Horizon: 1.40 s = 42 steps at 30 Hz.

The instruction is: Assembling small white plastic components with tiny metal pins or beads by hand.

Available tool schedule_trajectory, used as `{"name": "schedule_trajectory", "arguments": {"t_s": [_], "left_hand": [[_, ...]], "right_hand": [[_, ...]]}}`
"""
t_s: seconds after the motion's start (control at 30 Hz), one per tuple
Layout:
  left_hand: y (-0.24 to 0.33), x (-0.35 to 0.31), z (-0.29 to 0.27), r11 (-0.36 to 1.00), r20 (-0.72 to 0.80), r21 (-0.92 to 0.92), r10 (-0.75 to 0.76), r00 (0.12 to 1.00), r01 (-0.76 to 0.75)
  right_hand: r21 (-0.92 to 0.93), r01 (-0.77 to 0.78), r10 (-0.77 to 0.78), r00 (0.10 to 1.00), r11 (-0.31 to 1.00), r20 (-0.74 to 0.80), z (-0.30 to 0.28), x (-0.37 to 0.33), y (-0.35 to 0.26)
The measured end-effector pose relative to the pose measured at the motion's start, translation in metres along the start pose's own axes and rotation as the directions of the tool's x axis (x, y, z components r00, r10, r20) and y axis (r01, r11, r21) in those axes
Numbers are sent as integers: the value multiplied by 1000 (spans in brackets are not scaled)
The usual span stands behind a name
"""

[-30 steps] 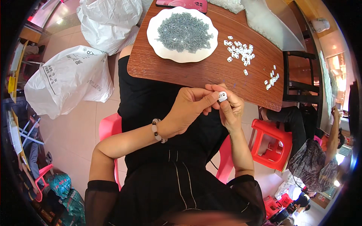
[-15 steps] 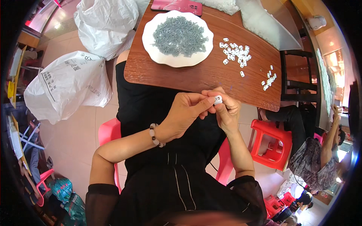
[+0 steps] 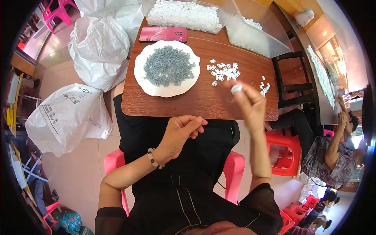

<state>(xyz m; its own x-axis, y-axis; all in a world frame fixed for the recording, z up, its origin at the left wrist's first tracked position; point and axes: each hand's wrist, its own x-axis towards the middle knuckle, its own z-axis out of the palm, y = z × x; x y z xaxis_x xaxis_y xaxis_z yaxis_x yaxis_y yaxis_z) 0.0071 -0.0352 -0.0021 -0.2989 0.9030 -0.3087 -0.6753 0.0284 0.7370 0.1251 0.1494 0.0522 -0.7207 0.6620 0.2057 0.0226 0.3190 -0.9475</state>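
Observation:
My right hand (image 3: 253,105), a little blurred, is over the right part of the wooden table (image 3: 176,107). A small white plastic piece (image 3: 236,89) is pinched at its fingertips. Just beyond it lies a loose cluster of white plastic pieces with dark holes (image 3: 223,72), and a smaller group of similar pieces (image 3: 265,89) is to its right. My left hand (image 3: 182,135) is over my lap near the table's front edge, thumb pressed to curled fingers; what it may hold is hidden. A scalloped white plate (image 3: 168,91) carries a heap of thin grey screw-like pins (image 3: 168,64).
Behind the plate lies a pink phone (image 3: 163,34). Clear bins with white pieces (image 3: 184,16) line the table's back. White sacks (image 3: 70,117) stand at left. A red stool (image 3: 284,154) and a seated person (image 3: 327,160) are on the right.
My hands have parted. The right one has moved forward and right over the table with the white piece; the left has drawn back slightly. The view has tilted, bringing more of the table's back into sight.

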Motion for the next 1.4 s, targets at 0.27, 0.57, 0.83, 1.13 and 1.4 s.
{"name": "schedule_trajectory", "arguments": {"t_s": [0.27, 0.57, 0.83, 1.13, 1.4], "left_hand": [[4, 4, -1, 999, -4, 38, -12, 1000, 12], [12, 7, -13, 999, -48, 1, 37, 998, -37], [35, 0, -11, 973, -86, 98, 217, 972, -209], [119, 23, -43, 860, -228, 186, 508, 830, -475], [195, 96, -89, 644, -226, 598, 707, 670, -478]], "right_hand": [[-738, 120, -442, 860, 663, -257, -117, 179, -1], [-779, 22, -382, 880, 626, -282, -97, 206, 29], [-678, 271, -505, 846, 683, -171, -38, 193, 15], [-771, 333, -554, 832, 544, -31, -17, 212, 0], [-628, 144, -19, 979, 765, 202, -11, 301, -32]]}}
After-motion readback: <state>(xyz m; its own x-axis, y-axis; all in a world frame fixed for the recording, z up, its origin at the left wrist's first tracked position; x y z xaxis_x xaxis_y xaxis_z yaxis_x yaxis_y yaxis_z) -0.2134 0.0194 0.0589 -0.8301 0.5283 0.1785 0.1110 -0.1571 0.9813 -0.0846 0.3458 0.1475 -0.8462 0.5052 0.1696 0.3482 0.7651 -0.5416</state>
